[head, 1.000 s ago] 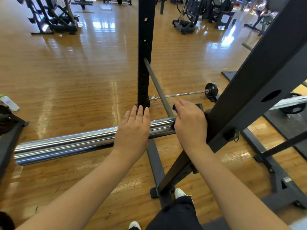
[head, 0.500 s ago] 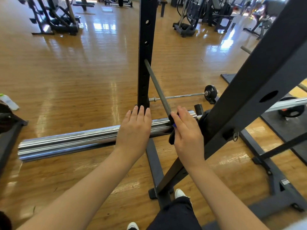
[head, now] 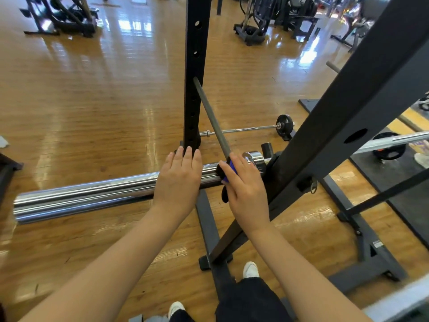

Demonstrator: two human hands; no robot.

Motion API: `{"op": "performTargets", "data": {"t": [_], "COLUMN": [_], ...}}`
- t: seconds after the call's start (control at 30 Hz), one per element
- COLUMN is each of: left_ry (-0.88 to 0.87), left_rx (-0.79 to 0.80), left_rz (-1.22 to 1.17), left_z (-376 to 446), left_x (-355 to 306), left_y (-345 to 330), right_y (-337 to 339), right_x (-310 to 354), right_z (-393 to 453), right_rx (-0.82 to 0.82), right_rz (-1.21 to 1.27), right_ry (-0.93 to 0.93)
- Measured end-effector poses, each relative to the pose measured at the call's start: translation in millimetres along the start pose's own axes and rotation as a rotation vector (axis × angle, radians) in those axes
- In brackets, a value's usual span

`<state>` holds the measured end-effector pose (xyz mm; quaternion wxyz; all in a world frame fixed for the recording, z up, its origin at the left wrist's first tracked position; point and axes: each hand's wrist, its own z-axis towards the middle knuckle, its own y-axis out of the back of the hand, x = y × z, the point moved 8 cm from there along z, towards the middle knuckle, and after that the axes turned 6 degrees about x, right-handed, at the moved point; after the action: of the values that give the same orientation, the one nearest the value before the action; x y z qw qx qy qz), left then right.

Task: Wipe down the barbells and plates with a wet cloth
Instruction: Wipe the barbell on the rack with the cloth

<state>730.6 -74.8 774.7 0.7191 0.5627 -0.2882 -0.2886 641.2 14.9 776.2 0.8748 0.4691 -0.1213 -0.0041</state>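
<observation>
The left hand [head: 177,180] lies flat, fingers straight, on the chrome barbell sleeve [head: 88,194]. Just beside it, the right hand [head: 246,184] presses a dark-and-blue cloth [head: 226,173] around the sleeve. Beyond both, another barbell [head: 243,130] lies on the floor.

Glossy wood floor [head: 92,101], black gym machines [head: 62,17] at back, window glare

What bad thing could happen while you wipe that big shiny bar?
The left hand only lies flat on the bar, so the smooth round bar might roll or slip. The right hand works the cloth close beside the rack post, where fingers might get pinched. A wet cloth could also drip on the glossy wood floor near the shoe.
</observation>
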Motion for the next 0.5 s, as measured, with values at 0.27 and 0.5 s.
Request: {"op": "performTargets", "data": {"t": [0.27,0.5], "left_ry": [0.131,0.312], "left_rx": [0.057,0.099], "left_rz": [0.014,-0.065], "left_z": [-5,-40], "left_x": [-1,-45], "left_y": [0,-6], "right_y": [-5,5], "right_x": [-5,-7], "right_z": [-6,-14], "right_rx": [0.024,0.089], "right_rz": [0.071,0.202], "right_ry": [0.111,0.207]}}
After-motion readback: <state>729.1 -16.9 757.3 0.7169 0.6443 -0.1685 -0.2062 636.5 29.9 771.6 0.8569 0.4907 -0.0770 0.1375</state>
